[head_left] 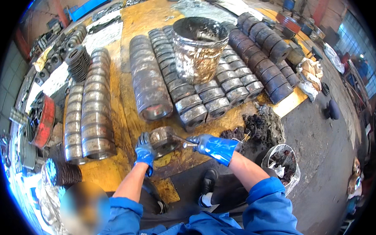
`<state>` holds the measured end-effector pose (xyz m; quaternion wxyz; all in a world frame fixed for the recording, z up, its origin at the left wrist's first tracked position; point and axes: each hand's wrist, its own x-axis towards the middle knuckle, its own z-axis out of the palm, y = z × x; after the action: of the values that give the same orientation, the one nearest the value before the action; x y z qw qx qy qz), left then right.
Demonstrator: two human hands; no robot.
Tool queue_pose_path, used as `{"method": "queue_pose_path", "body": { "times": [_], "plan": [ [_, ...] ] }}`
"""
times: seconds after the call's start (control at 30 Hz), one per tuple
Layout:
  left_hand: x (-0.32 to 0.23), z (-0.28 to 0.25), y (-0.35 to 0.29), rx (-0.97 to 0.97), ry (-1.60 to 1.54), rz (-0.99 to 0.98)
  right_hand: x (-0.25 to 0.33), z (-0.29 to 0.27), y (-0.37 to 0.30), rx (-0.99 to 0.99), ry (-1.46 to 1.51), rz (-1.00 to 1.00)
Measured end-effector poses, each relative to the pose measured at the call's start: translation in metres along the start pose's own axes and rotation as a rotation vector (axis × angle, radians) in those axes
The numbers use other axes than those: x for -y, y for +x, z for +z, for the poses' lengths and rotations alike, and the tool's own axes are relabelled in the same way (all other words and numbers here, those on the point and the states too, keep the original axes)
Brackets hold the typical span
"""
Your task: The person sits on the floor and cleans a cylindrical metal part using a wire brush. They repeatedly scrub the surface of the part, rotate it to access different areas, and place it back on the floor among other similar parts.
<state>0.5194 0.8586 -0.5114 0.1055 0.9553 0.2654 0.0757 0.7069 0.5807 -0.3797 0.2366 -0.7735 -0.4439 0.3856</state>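
Note:
My left hand (pixel 146 148), in a blue rubber glove, grips the left side of a thick metal ring (pixel 164 140). The ring is greyish with dark, oily patches and sits low in front of me on the yellow surface. Gloved the same way, my right hand (pixel 203 144) is closed round a slim metal tool (pixel 188 145) to the right of the ring. A thin end of the tool reaches toward the ring's right side; whether it touches cannot be made out. The glove covers most of the tool, so its exact kind is hidden.
Rows of similar metal rings (pixel 98 110) lie on the left and ahead. A grimy bucket (pixel 197 51) stands on the far rows. Dark greasy rags (pixel 262 126) and a lined waste bin (pixel 296 173) are at the right. A red drum-like part (pixel 45 121) sits at left.

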Motion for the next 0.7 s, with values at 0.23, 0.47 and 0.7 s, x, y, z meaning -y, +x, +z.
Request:
{"method": "queue_pose_path", "body": {
  "times": [0.23,0.47,0.7],
  "plan": [
    [0.007,0.013,0.002,-0.083,-0.010,0.068,-0.028,0.021,0.013,-0.067,0.623,-0.108],
    [-0.003,0.017,-0.009,-0.095,0.081,0.080,-0.029,0.012,0.019,-0.069,0.095,0.170],
    [0.001,0.017,-0.012,-0.143,0.063,0.151,-0.048,-0.007,0.019,0.020,0.185,0.293]
  ]
}}
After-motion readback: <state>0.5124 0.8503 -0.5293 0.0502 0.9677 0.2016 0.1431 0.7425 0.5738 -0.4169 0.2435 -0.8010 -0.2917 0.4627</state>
